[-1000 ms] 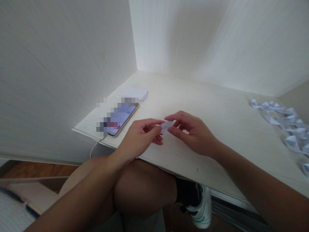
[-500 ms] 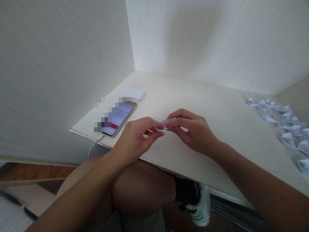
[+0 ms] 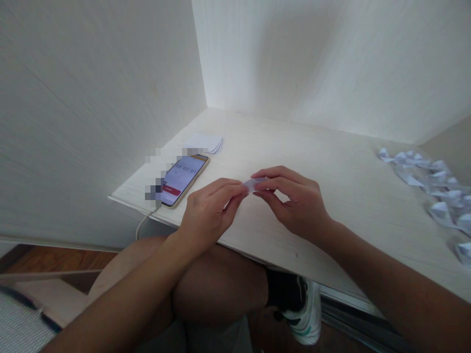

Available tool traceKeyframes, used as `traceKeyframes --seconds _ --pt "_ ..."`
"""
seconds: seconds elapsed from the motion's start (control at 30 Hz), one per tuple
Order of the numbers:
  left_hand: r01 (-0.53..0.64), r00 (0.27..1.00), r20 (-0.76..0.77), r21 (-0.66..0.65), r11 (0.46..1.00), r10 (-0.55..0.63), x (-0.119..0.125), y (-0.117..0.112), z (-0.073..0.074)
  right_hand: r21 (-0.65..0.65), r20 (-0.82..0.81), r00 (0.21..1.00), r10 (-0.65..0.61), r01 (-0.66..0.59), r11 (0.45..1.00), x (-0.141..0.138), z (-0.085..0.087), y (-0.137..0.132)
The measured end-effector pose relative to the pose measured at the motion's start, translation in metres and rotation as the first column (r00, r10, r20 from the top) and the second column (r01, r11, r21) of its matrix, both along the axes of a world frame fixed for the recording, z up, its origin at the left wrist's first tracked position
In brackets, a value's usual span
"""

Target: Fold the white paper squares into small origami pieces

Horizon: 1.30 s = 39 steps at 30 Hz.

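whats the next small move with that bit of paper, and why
Probably press its crease flat: left hand and right hand both pinch the small paper at fingertips above the desk, and it looks less finished than the folded pieces on the right.

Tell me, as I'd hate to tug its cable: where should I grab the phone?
Take the phone by its two long edges, fingers coming down from above. It lies flat, screen up, on the desk, so only the edges offer a hold. The cable leaves its near end and hangs over the desk edge, so avoid that end. The left hand and right hand both pinch a paper scrap.
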<state>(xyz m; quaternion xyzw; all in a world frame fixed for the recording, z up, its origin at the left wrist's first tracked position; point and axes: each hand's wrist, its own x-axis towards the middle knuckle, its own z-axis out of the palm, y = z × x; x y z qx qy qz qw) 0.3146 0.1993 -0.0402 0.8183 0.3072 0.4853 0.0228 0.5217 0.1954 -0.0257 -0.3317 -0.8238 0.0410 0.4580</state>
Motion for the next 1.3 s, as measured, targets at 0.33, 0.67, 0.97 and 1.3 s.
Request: traceKeyframes --seconds 0.33,0.67,0.97,1.3 --pt "-0.002 0.997 -0.077 0.072 0.997 0.008 0.000 0.000 -0.001 -0.003 0.052 0.998 -0.020 0.020 1.000 -0.003 0.002 -0.005" --pt "0.019 0.999 -0.038 -0.062 0.998 -0.021 0.006 0.000 0.003 -0.057 0.028 0.998 -0.055 0.057 0.997 -0.003 0.000 -0.004" --pt "0.053 0.989 0.148 -0.377 0.925 0.004 0.005 -0.001 0.006 -0.297 -0.065 0.989 -0.135 0.110 0.949 -0.006 0.006 -0.007" --pt "0.060 0.981 0.192 -0.399 0.915 0.019 0.001 -0.002 0.008 -0.344 -0.169 0.973 -0.155 0.089 0.935 -0.006 0.003 -0.006"
